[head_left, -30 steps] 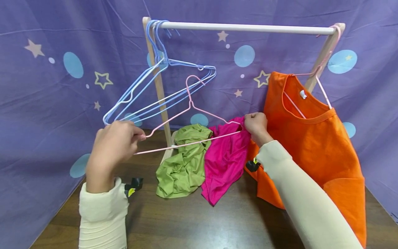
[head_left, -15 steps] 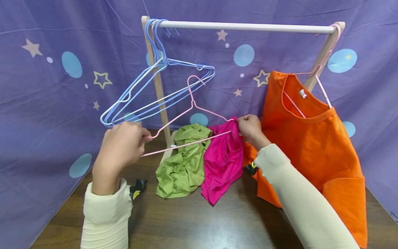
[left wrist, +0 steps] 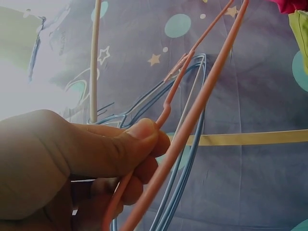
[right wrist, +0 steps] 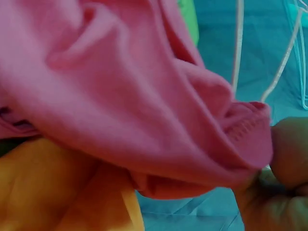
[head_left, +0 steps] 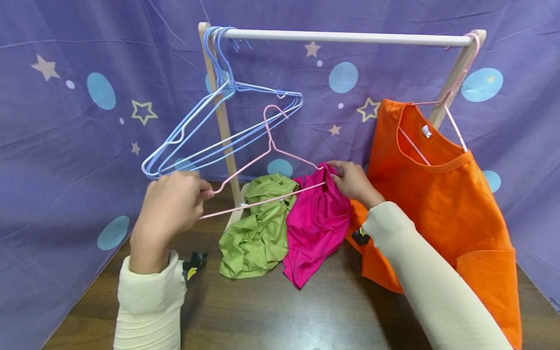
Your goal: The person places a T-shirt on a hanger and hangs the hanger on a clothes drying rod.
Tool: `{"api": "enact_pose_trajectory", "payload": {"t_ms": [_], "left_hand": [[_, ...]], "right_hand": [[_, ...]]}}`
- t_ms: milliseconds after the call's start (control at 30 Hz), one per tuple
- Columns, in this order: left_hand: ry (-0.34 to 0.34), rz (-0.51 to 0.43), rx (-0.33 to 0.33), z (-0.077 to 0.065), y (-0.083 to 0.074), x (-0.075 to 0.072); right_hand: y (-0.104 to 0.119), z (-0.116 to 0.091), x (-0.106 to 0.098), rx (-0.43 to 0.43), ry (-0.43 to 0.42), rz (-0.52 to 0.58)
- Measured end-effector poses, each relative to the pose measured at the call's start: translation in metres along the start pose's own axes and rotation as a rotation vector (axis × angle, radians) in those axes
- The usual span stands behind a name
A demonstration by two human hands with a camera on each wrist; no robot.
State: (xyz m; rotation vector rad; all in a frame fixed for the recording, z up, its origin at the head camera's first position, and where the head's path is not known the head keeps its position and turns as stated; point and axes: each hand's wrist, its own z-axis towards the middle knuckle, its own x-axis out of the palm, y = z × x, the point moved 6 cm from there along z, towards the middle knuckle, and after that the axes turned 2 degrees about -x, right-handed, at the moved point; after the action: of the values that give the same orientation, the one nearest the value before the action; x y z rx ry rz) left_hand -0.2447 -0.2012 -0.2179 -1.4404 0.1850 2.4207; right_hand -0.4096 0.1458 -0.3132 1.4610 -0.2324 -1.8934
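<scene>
Pink wire hanger (head_left: 271, 145), centre, above bench (head_left: 262, 316): probably light, springy; best held by its ends. Left grip (head_left: 168, 206) pinching left end. Magenta garment (head_left: 315, 231), covering right end: likely soft, limp; take by edge, where right grip (head_left: 353, 183) pinches it.

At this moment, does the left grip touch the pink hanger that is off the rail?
Touching. The left wrist view shows the left grip pinching this pink hanger between thumb and fingers.

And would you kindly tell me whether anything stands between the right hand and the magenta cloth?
Nothing visible does: the right hand pinches the edge of the magenta cloth, and the green cloth lies to its left, out of the way.
</scene>
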Motion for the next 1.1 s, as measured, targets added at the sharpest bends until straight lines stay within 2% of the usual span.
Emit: {"api": "enact_pose_trajectory", "payload": {"t_ms": [167, 400, 567, 767, 1000, 1100], "left_hand": [[-0.015, 0.0, 0.007, 0.0, -0.001, 0.0], [-0.039, -0.006, 0.024, 0.002, -0.002, 0.001], [-0.054, -0.008, 0.028, 0.002, -0.002, 0.0], [-0.07, -0.012, 0.037, 0.001, -0.004, -0.002], [-0.071, -0.004, 0.034, 0.001, -0.003, -0.002], [-0.078, 0.0, 0.04, 0.001, -0.002, -0.002]], "right_hand": [[0.008, -0.002, -0.001, -0.096, -0.096, -0.137], [0.015, -0.011, -0.009, -0.055, -0.279, -0.33], [0.021, -0.012, -0.008, -0.109, -0.385, -0.271], [0.027, -0.014, -0.003, -0.144, -0.435, -0.25], [0.031, -0.014, -0.006, -0.262, -0.422, -0.219], [0.032, -0.013, -0.007, -0.317, -0.374, -0.196]]}}
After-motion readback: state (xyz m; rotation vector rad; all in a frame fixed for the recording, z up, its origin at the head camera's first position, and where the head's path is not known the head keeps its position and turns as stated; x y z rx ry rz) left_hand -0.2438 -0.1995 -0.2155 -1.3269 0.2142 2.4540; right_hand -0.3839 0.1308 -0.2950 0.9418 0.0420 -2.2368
